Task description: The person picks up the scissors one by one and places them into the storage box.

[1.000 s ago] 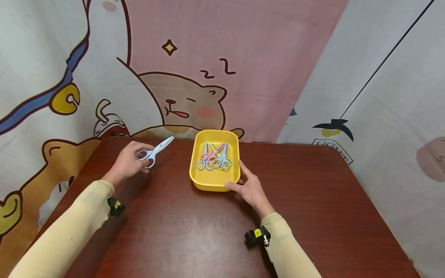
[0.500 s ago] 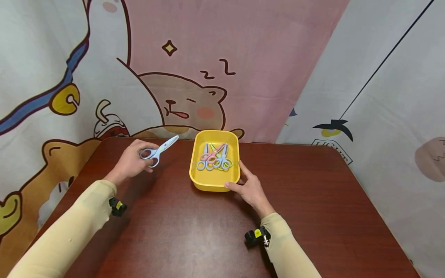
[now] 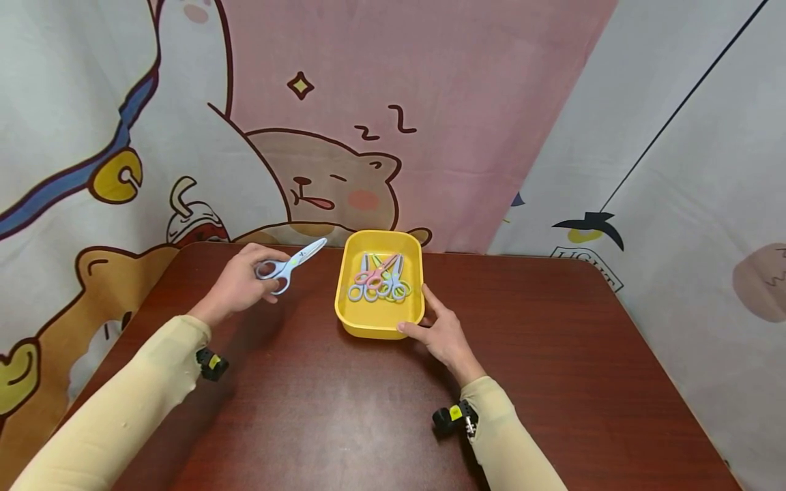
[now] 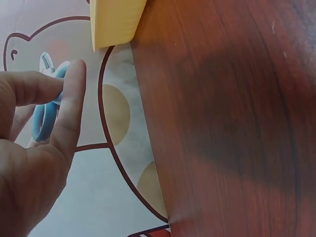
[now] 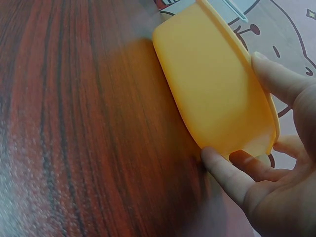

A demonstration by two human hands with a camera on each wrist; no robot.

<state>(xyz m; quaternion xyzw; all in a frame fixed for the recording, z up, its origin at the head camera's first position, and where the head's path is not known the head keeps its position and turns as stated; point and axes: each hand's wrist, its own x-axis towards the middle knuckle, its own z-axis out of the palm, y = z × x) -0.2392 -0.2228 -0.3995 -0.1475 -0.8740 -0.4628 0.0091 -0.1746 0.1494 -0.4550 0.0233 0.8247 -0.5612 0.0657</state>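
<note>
My left hand [image 3: 241, 281] pinches a pair of light blue scissors [image 3: 284, 270] by the finger loops, to the left of a yellow plastic tray [image 3: 373, 329]. Their blades point away and to the right, above the tabletop. In the left wrist view a blue loop [image 4: 45, 122] shows between thumb and fingers. My right hand [image 3: 445, 339] grips the tray's near right corner, thumb at the near rim and fingers along the right side. Inside the tray lie pink scissors [image 3: 375, 275] across blue scissors [image 3: 396, 278] and others, partly covering a green pair.
The dark red-brown wooden table [image 3: 344, 409] carries the tray near its far edge. Behind it hangs a cartoon-printed curtain [image 3: 467, 136], close to that edge. Wrist cameras [image 3: 211, 364] sit on both forearms.
My left hand has moved slightly right with the blue scissors, bringing their tips closer to the tray. The right hand and tray have stayed in place.
</note>
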